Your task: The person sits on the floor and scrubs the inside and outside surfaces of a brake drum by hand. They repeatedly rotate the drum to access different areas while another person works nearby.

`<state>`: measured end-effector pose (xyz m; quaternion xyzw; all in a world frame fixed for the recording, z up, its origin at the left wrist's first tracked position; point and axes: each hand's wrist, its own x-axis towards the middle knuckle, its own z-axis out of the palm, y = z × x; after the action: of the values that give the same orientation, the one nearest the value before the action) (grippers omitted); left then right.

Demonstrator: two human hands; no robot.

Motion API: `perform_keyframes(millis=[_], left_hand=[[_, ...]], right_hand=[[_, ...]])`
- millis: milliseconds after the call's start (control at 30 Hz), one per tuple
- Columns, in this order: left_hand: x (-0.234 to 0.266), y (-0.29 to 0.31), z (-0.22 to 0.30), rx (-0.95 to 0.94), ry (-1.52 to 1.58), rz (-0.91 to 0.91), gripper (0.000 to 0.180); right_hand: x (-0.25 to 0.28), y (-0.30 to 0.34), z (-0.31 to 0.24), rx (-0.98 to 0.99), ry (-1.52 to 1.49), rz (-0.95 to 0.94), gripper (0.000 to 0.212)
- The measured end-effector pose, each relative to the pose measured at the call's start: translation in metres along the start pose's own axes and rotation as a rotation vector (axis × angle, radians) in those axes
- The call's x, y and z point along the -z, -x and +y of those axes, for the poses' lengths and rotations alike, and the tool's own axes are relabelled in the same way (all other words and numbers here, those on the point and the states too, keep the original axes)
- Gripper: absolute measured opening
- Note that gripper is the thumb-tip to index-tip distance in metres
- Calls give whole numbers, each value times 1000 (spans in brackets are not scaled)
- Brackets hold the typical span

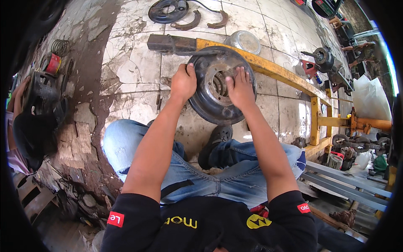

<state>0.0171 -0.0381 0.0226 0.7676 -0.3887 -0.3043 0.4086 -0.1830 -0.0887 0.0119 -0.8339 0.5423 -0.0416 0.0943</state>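
A round black brake backing plate (207,105) with a bolt-holed centre opening stands tilted in front of me, over the tiles between my knees. My left hand (184,83) is closed around its left rim, thumb on the face toward me. On the right part of that face, beside the opening, my right hand (242,91) rests with fingers stretched out and thumb apart. Curved metal rings (219,82) show through the opening. A yellow steel beam (273,68) with a dark square end (159,43) passes behind the plate, whose far side is hidden.
Farther ahead on the tiles lie another backing plate (163,11), two curved brake shoes (188,22) and a round silver container (243,41). A coil spring (60,48) is at left, near a crouching person (31,136). A hub-like part (323,58) sits at right.
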Motion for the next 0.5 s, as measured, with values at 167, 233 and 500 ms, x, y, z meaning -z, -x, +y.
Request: perform_keyframes(millis=[167,233,500], left_hand=[[0,0,-1,9,16,24,44],[0,1,-2,12,22,32,44],[-5,-2,-3,17,17,5,43]], right_hand=[[-5,13,-10,79,8,-10,73],[3,7,1,101,-55,-46,73],[-2,-11,-32,81,-51,22,65]])
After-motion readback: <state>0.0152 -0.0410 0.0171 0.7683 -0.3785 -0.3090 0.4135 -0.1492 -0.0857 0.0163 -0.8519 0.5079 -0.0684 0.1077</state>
